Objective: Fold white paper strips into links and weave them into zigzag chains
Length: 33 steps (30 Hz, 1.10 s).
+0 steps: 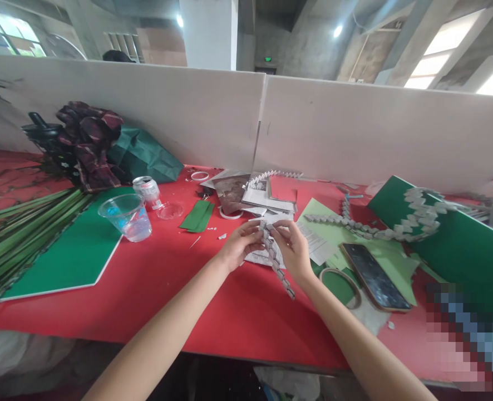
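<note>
Between my hands hangs a zigzag chain of folded paper (276, 264), grey and white, its lower end slanting down to the right over the red table. My left hand (241, 244) pinches the chain's upper end from the left. From the other side, my right hand (291, 245) grips that same end with thumb and fingers. My fingertips partly hide the top links. Behind and below my hands lie white paper sheets (258, 257). A longer folded-paper chain (371, 229) stretches across light green paper (313, 209) to the right.
A phone (374, 275) and a tape roll (342, 284) lie right of my hands. To the left stand a plastic cup (127, 217) and a can (147, 192), near green boards and long leaves (33, 228). A white partition (167, 117) closes the table's back.
</note>
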Each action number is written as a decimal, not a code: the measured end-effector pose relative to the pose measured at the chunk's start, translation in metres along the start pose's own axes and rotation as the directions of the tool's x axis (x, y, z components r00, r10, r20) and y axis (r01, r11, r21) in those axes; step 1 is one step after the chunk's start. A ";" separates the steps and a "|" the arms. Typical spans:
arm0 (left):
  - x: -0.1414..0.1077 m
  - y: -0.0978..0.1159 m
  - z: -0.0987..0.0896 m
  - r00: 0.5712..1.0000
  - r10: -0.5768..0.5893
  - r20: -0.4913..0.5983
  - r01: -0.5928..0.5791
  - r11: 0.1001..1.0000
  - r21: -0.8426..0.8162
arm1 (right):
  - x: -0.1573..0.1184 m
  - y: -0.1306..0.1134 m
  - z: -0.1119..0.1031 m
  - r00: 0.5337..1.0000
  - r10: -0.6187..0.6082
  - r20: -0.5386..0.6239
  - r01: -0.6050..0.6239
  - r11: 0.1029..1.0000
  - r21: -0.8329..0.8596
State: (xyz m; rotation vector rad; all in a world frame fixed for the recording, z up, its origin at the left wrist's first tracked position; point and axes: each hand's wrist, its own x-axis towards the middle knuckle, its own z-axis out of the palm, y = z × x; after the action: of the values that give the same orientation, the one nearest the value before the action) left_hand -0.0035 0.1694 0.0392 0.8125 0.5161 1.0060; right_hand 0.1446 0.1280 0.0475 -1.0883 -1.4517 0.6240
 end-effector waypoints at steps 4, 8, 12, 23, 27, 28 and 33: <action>0.001 -0.001 0.000 1.000 0.002 -0.004 -0.002 1.000 0.004 | -0.001 -0.001 0.000 1.000 0.006 -0.008 -0.006 1.000 -0.019; 0.001 -0.002 -0.001 1.000 0.004 0.023 -0.005 1.000 0.009 | -0.001 0.000 -0.001 1.000 0.002 -0.018 -0.002 1.000 -0.022; 0.001 -0.002 -0.001 1.000 -0.003 0.020 0.003 1.000 0.008 | 0.000 0.000 -0.002 0.999 0.016 -0.029 -0.016 1.000 -0.011; 0.000 -0.002 0.001 1.000 0.002 0.005 -0.002 1.000 0.025 | -0.001 -0.002 -0.002 0.999 0.011 -0.036 -0.013 0.998 -0.060; -0.001 -0.001 0.005 0.999 0.031 -0.028 -0.030 0.998 0.046 | -0.002 -0.003 -0.003 0.999 0.026 -0.035 -0.029 0.996 -0.084; -0.002 -0.001 0.006 0.998 0.043 -0.037 -0.041 0.998 0.056 | -0.002 -0.003 -0.003 0.999 0.026 -0.033 -0.029 0.995 -0.091; -0.002 -0.002 0.008 0.991 0.102 -0.089 -0.091 0.989 0.119 | -0.001 0.004 -0.004 0.999 -0.006 -0.051 0.001 0.996 -0.094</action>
State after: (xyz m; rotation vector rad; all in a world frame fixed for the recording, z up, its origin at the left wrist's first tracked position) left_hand 0.0020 0.1646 0.0424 0.9021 0.6249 1.1157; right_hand 0.1491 0.1280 0.0447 -1.1664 -1.4501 0.5260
